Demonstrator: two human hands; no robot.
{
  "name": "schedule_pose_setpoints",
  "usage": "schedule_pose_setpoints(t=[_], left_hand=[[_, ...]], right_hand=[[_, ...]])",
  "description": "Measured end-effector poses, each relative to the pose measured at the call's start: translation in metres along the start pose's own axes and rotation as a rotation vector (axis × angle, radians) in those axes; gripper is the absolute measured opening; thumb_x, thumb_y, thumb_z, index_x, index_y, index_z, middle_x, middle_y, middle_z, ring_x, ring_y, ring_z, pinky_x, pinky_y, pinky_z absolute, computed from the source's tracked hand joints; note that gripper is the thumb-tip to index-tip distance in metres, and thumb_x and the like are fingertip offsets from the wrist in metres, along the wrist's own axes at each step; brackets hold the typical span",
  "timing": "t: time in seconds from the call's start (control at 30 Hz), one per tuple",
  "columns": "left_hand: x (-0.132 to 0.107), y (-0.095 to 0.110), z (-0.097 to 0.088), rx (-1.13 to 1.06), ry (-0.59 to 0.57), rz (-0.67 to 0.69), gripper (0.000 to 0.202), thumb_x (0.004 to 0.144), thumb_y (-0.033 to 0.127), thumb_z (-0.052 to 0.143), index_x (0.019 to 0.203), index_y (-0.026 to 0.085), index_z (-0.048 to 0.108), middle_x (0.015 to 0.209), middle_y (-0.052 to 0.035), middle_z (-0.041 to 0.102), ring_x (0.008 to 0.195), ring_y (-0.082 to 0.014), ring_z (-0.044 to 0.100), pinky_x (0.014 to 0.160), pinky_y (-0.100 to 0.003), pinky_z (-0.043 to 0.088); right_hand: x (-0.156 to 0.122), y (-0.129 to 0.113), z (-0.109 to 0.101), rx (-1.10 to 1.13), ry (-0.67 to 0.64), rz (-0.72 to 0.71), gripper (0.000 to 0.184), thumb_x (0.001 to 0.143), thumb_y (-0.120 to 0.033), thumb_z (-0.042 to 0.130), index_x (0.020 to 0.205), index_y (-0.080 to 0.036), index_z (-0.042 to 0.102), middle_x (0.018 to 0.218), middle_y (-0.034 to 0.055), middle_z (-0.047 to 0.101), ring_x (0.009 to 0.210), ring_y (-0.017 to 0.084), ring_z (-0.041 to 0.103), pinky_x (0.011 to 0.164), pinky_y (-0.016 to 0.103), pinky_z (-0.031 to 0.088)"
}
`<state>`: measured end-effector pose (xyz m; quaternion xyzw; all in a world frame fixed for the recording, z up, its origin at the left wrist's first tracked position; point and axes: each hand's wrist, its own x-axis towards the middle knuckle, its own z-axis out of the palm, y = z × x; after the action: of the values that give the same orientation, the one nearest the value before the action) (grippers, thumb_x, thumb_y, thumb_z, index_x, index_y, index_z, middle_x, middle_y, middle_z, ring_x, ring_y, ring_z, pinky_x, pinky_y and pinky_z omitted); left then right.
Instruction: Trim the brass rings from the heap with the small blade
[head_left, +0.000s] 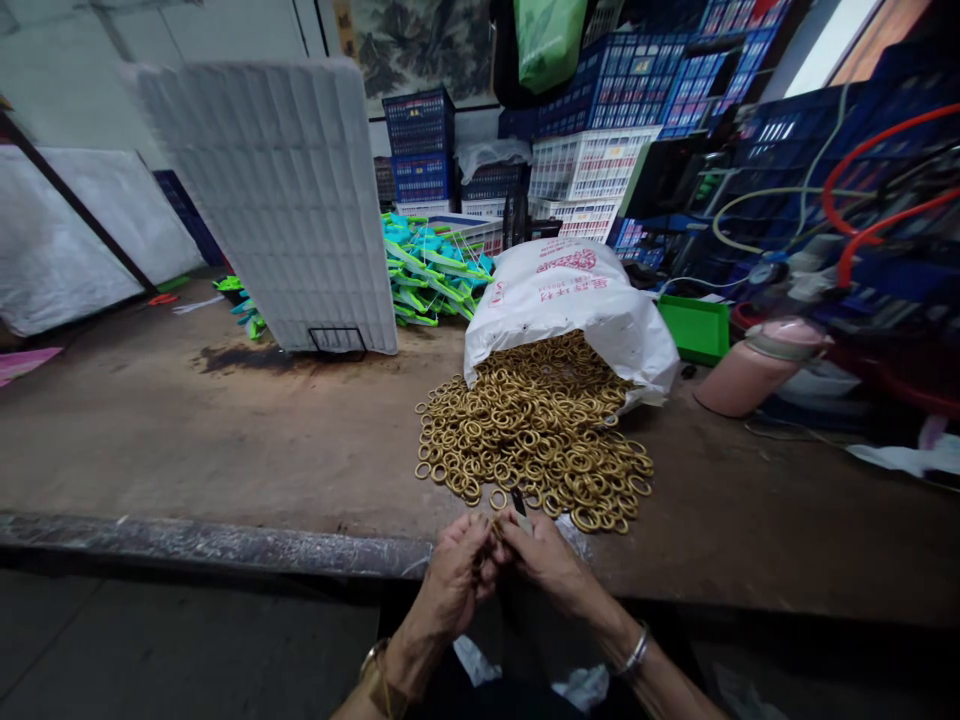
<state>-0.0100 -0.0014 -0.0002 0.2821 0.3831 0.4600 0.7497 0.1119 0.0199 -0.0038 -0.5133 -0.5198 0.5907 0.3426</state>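
My left hand (456, 572) is closed in a pinch at the table's front edge, on what looks like a gold-coloured ring (496, 528) mostly hidden by the fingers. My right hand (546, 556) meets it there, its fingers closed round a small, flat tool with a dark tip (518, 498); its exact kind is unclear. Just beyond the hands lies a large heap of gold-coloured rings (517, 440). They spill from the open mouth of a white sack (559, 290) with red print, lying on its side.
A ribbed white panel (277, 200) stands upright in a black wire holder on the brown table (187, 430). Behind it lie green and turquoise plastic pieces (427, 270). To the right are a green tray (694, 330) and a pink bottle (761, 370). Blue crates (424, 140) are stacked behind.
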Motion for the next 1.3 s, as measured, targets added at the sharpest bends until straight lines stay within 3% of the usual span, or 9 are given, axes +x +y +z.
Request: schedule_pose_setpoints(t=[0.23,0.4,0.57,0.7,0.8,0.93,1.07,1.2,1.3], left_hand=[[0.002,-0.003,-0.004,-0.002,0.076,0.005,0.028,0.07,0.039,0.06,0.072,0.018,0.042,0.064,0.0029,0.052,0.041,-0.0022,0.035,0.036,-0.014,0.018],[0.003,-0.006,-0.005,0.052,0.119,0.022,0.028,0.071,0.041,0.058,0.081,0.019,0.042,0.062,0.0042,0.052,0.039,-0.0026,0.033,0.035,-0.013,0.019],[0.002,-0.001,-0.001,0.154,0.095,0.066,0.028,0.069,0.041,0.059,0.069,0.018,0.045,0.051,0.0074,0.043,0.038,-0.0028,0.03,0.037,-0.015,0.022],[0.001,0.001,0.004,0.385,0.135,0.272,0.023,0.072,0.035,0.058,0.062,0.016,0.05,0.055,0.0031,0.05,0.052,-0.0082,0.044,0.053,-0.019,0.036],[0.001,0.001,0.005,0.503,0.118,0.38,0.019,0.074,0.032,0.056,0.064,0.016,0.054,0.062,0.0003,0.055,0.061,-0.0111,0.048,0.062,-0.021,0.038],[0.003,0.0,0.004,0.404,0.083,0.231,0.021,0.075,0.035,0.055,0.067,0.016,0.051,0.057,0.0022,0.052,0.051,-0.008,0.043,0.051,-0.019,0.036],[0.005,-0.002,0.003,0.267,0.05,0.04,0.028,0.073,0.043,0.054,0.07,0.016,0.047,0.052,0.0055,0.046,0.038,-0.0027,0.03,0.037,-0.016,0.021],[0.006,-0.005,0.002,0.198,-0.017,0.002,0.033,0.073,0.049,0.052,0.068,0.016,0.046,0.053,0.0058,0.044,0.035,-0.0016,0.026,0.034,-0.016,0.014],[0.006,-0.006,0.001,0.206,-0.025,-0.003,0.033,0.073,0.048,0.053,0.068,0.016,0.047,0.056,0.0051,0.046,0.036,-0.0014,0.027,0.034,-0.016,0.015]], right_hand=[[0.001,0.001,-0.009,-0.357,0.148,-0.277,0.024,0.077,-0.038,0.042,0.064,-0.019,0.048,0.059,-0.0035,0.046,0.057,0.01,0.043,0.055,0.021,0.035],[-0.003,-0.003,-0.009,-0.467,0.14,-0.359,0.026,0.08,-0.038,0.037,0.065,-0.019,0.048,0.06,-0.0028,0.047,0.057,0.011,0.044,0.055,0.021,0.035],[-0.003,-0.002,-0.007,-0.436,0.133,-0.267,0.028,0.079,-0.04,0.039,0.061,-0.019,0.045,0.057,-0.0031,0.044,0.055,0.011,0.041,0.052,0.021,0.034],[0.0,0.002,-0.009,-0.322,0.072,-0.166,0.036,0.079,-0.048,0.036,0.06,-0.019,0.045,0.052,-0.0037,0.042,0.05,0.01,0.038,0.047,0.021,0.031],[0.002,0.004,-0.01,-0.256,0.063,-0.133,0.038,0.077,-0.051,0.038,0.059,-0.018,0.045,0.049,-0.0041,0.041,0.048,0.009,0.036,0.046,0.021,0.029],[0.003,0.006,-0.01,-0.232,0.089,-0.139,0.038,0.077,-0.05,0.039,0.057,-0.018,0.043,0.05,-0.0039,0.043,0.049,0.009,0.038,0.048,0.021,0.031],[0.003,0.007,-0.01,-0.194,0.079,-0.122,0.035,0.077,-0.047,0.039,0.057,-0.018,0.044,0.05,-0.0035,0.046,0.049,0.009,0.041,0.049,0.021,0.033],[0.004,0.008,-0.011,-0.147,0.076,-0.074,0.03,0.076,-0.043,0.041,0.058,-0.018,0.045,0.048,-0.0042,0.046,0.047,0.008,0.041,0.047,0.02,0.032],[0.005,0.009,-0.011,-0.106,0.096,-0.013,0.028,0.075,-0.041,0.042,0.057,-0.019,0.044,0.045,-0.0049,0.045,0.043,0.008,0.038,0.043,0.019,0.03]])
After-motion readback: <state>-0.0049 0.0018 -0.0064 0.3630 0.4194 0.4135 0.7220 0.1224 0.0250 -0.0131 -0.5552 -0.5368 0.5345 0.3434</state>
